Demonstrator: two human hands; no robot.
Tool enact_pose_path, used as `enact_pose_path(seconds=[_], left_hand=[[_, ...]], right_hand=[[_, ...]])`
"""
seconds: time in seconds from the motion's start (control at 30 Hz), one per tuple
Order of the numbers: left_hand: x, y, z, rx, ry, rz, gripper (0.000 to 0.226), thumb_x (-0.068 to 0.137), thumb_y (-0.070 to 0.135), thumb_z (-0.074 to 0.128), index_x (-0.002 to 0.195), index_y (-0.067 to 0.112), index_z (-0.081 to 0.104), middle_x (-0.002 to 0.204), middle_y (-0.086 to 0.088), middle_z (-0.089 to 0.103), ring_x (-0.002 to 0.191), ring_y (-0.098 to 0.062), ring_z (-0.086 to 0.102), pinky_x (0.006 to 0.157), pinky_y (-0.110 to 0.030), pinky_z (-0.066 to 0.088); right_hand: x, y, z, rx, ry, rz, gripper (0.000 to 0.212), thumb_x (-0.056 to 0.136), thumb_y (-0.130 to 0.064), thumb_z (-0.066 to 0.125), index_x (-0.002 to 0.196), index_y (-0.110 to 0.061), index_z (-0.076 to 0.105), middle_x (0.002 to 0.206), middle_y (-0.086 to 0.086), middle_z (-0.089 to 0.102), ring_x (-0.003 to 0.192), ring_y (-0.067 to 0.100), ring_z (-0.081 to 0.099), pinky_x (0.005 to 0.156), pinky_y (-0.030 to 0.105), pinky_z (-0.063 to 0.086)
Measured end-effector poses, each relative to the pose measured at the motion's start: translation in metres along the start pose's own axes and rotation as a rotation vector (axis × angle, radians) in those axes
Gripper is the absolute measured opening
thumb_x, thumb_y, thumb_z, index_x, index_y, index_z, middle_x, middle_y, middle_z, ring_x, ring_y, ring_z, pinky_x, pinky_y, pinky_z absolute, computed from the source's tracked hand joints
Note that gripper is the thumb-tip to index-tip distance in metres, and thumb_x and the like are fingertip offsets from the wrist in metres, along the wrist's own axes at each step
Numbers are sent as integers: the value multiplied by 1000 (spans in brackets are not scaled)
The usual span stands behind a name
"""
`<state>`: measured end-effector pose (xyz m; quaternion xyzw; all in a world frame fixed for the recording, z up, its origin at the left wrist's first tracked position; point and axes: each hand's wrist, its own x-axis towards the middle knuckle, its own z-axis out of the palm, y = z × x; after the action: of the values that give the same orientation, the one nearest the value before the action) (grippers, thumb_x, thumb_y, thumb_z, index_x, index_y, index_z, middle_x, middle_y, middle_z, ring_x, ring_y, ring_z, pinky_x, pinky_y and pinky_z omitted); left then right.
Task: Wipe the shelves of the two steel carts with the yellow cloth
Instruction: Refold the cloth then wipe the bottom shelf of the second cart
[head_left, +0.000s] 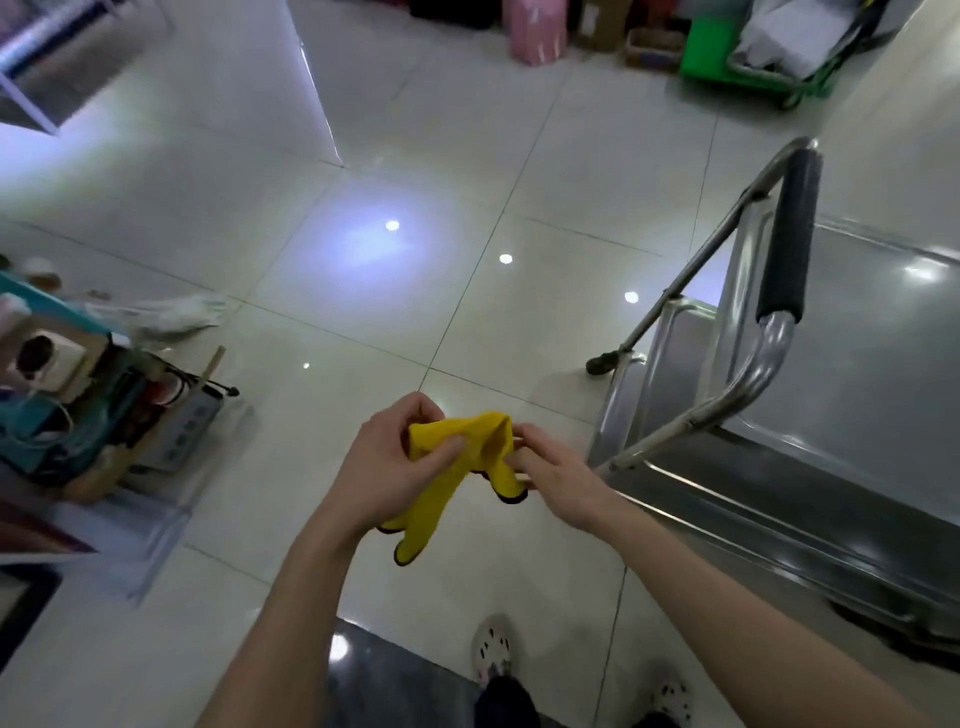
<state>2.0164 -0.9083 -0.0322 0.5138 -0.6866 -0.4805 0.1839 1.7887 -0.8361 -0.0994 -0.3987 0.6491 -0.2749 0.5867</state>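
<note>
Both hands hold the yellow cloth bunched above the tiled floor: left hand grips one end, right hand pinches the other. The steel cart stands just right, nearer the right hand.

I see a yellow cloth with dark edging, a silver steel cart, and white spotted shoes.

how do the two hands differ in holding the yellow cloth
The left hand grips the yellow cloth bunched, thumb across it; the right hand pinches one edge. The right hand is nearer the steel cart than the left hand. Both hold it over the floor.
</note>
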Motion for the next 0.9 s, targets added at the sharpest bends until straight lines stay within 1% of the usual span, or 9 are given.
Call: enact_pose_path(seconds=[0.07,0.1,0.17,0.23,0.3,0.4,0.53,0.7,0.9], left_hand=[[6,11,-25,25,-7,27,25,92,49,79,98,34,61,83,11,65,70,-7,61,56,-21,50],[11,17,-36,39,-9,42,23,95,47,79,98,34,60,83,14,64,71,-4,60,57,-19,49],[24,31,-53,67,-8,73,21,97,45,78,99,35,60,84,13,63,75,-4,59,59,-18,47],[44,45,-67,95,-21,102,20,97,43,77,100,33,60,86,8,62,80,-12,60,64,-26,46],[68,57,-80,145,-25,121,20,97,40,78,100,33,60,87,6,62,81,-15,58,65,-28,43],[112,74,-92,176,-43,143,20,95,36,81,97,33,62,85,6,65,82,-15,58,67,-29,44],[185,95,-96,158,-81,178,19,94,37,82,96,33,64,91,9,68,87,-9,62,68,-24,45],[300,117,-106,207,-156,228,19,94,38,82,97,33,64,95,8,68,88,-12,63,69,-25,46],[441,170,-127,282,-225,312,21,93,41,83,99,32,66,96,8,71,92,-11,65,69,-28,48]], right_hand=[[0,-26,6,-35,29,-32,64,75,-80,70,130,-48,61,120,-16,74,113,10,71,100,41,56],[-1,-38,7,-124,71,-56,68,74,-81,73,131,-47,59,116,-17,74,107,9,71,93,36,58],[-1,-59,5,-309,174,-118,46,86,-58,73,125,-38,60,99,-14,71,93,13,69,78,32,55],[3,-76,-6,-362,267,-163,10,93,-33,69,103,-31,64,82,-11,66,78,12,63,68,31,48],[8,-93,-26,-371,310,-162,11,91,-23,68,87,-32,63,74,-8,63,71,9,59,63,31,45],[20,-116,-61,-405,323,-131,13,86,-20,68,93,-32,68,78,-6,66,75,13,62,61,30,47],[56,-143,-100,-441,346,-151,11,89,-24,68,96,-31,65,82,-6,65,76,14,61,61,29,48],[133,-175,-142,-355,416,-176,18,93,-43,75,87,-30,65,79,-6,64,73,10,59,62,27,44],[212,-235,-208,-340,515,-161,22,94,-40,71,78,-30,60,74,-7,61,70,8,56,61,29,43]])
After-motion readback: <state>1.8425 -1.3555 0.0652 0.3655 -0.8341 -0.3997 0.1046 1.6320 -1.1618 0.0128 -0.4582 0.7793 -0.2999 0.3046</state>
